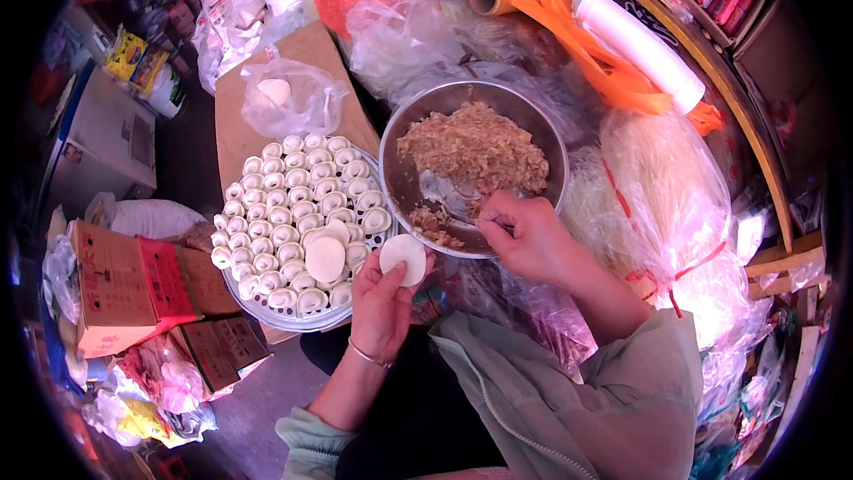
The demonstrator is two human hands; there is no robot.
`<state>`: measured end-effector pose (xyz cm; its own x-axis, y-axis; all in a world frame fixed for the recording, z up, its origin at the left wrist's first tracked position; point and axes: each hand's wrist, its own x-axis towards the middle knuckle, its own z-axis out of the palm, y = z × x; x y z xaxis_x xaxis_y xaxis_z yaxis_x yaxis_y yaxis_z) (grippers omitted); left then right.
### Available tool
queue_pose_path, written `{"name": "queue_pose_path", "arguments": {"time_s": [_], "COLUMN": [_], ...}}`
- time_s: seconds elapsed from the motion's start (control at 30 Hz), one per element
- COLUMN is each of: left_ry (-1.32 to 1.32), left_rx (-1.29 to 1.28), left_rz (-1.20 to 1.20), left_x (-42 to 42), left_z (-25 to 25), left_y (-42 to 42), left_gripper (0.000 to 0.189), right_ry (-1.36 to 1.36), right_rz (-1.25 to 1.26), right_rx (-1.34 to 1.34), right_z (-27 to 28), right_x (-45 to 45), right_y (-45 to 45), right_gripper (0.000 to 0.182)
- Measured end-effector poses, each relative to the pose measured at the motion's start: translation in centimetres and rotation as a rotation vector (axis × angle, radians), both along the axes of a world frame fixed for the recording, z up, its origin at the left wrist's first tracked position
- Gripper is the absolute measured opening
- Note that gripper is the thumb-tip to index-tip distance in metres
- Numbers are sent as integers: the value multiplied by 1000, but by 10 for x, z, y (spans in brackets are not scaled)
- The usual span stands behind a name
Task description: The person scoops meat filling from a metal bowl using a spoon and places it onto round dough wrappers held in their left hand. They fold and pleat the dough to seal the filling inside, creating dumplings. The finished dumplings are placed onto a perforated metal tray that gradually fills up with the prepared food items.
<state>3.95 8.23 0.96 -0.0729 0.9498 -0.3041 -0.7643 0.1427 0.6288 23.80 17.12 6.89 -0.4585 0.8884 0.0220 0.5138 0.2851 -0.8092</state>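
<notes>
My left hand (385, 303) holds a round dumpling wrapper (404, 260) between thumb and fingers, just left of the bowl's near edge. My right hand (526, 233) is over the near right rim of a steel bowl (400, 197), its fingers closed on the handle of a metal utensil (460, 219) whose far end lies by the filling. Minced filling (476, 147) is heaped at the bowl's far side. Left of the bowl, a round perforated metal tray (300, 323) bears rows of folded dumplings (280, 215), with a stack of flat wrappers (325, 259) on top of some.
A cardboard sheet (306, 53) under the tray carries a clear plastic bag (293, 107) with wrappers. Bagged dry noodles (673, 193), an orange bag (573, 33) and a white plastic roll (640, 50) lie at the right. Cardboard boxes (116, 280) stand at the left.
</notes>
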Motion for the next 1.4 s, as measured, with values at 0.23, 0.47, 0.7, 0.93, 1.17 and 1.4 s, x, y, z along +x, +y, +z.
{"name": "queue_pose_path", "arguments": {"time_s": [0.23,0.47,0.7,0.93,1.17,1.4], "left_ry": [16,195,229,67,-23,-322], "left_rx": [73,109,73,83,144,201], "left_rz": [59,102,199,183,107,80], "left_x": [-4,-1,1,-7,-14,-23], "left_z": [6,9,1,0,3,8], "left_y": [5,-4,-5,-8,-13,-19], "left_gripper": [37,37,32,27,39,42], "right_ry": [283,161,-66,19,-446,-124], "right_rz": [-33,144,385,175,-42,48], "right_rx": [-167,44,439,575,567,757], "right_z": [14,24,23,31,18,19], "right_x": [7,-9,-22,-14,35,3], "right_y": [-13,-30,-52,-42,-3,-11], "right_gripper": [7,7,8,10,10,13]}}
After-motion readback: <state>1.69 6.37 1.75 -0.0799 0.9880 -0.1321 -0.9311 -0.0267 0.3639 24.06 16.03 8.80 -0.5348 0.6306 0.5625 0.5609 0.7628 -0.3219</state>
